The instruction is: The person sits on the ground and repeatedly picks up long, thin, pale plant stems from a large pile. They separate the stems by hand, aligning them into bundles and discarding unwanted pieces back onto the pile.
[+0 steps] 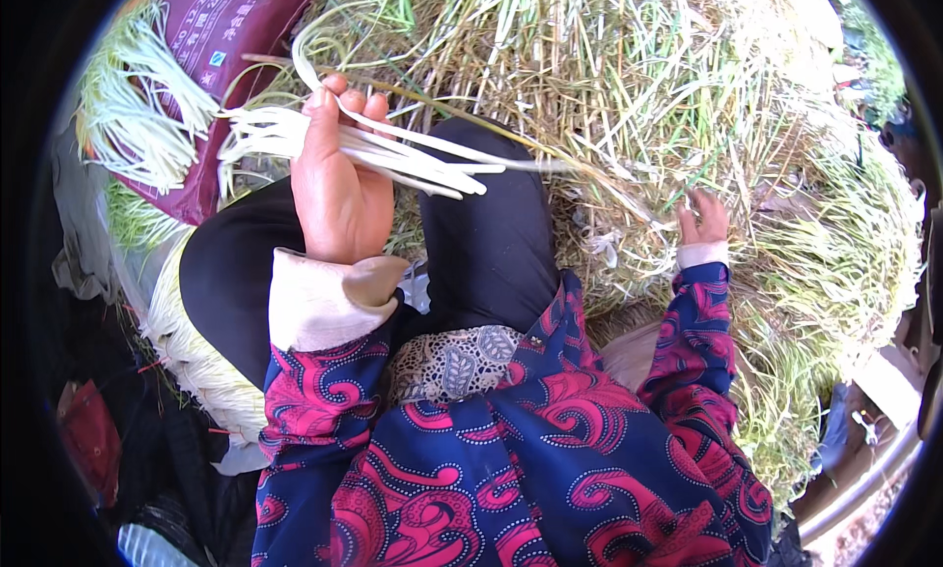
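My left hand (342, 176), raised over my left knee, is closed around a small bunch of pale, slender plant stems (412, 158). Their light ends point right over my other knee, and one stem curls up past the fingertips. My right hand (703, 217) reaches out to the right, low at the pile of loose green and straw-coloured stalks (633, 73). Its fingers are bent near the end of a long brownish stalk (471, 117); whether they grip anything is unclear.
A maroon printed sack (221, 44) at the upper left bears a bundle of pale stems (151, 103). More tied bundles (210, 346) lie beside my left leg. A red packet (90, 442) is at the lower left. Leafy stalks (847, 257) spread along the right side.
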`<state>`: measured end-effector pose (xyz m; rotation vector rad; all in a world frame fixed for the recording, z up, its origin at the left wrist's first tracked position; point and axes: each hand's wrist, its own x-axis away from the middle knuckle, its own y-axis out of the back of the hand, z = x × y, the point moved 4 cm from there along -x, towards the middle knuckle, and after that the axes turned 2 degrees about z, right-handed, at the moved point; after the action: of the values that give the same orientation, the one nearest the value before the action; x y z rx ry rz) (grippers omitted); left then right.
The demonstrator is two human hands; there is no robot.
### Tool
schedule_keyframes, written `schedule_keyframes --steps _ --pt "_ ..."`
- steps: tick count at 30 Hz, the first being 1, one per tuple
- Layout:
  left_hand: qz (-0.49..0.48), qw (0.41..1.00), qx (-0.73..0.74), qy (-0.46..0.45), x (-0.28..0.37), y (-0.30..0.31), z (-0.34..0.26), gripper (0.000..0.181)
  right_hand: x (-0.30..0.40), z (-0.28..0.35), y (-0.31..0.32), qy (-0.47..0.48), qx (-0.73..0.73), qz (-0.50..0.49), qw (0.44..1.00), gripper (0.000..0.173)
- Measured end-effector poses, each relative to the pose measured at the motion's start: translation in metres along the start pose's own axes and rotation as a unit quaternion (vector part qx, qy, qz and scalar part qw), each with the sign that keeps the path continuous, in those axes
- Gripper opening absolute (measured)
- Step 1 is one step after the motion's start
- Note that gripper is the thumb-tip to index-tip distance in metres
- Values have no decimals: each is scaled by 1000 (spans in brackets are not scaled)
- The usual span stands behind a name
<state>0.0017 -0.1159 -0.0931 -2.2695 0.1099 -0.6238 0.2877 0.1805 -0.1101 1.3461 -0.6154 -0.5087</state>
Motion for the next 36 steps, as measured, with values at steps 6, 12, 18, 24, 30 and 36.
schedule_keyframes --steps 6,12,18,24,30,36 --pt "71 992 37 93 14 -12 9 18 -3 204 45 317 -392 118 856 38" --pt "45 999 -18 12 4 -13 -13 33 54 182 -3 109 -480 407 770 18" --pt "135 965 -182 128 33 -29 13 47 53 172 19 -8 -559 262 786 21" --pt "236 917 -168 273 64 -19 46 38 43 224 26 258 -375 319 831 21" --pt "137 909 -78 385 84 -11 57 14 -27 163 -25 133 -472 228 841 30" --pt "195 912 -23 361 85 -19 63 15 -86 121 -143 35 -80 192 977 64"
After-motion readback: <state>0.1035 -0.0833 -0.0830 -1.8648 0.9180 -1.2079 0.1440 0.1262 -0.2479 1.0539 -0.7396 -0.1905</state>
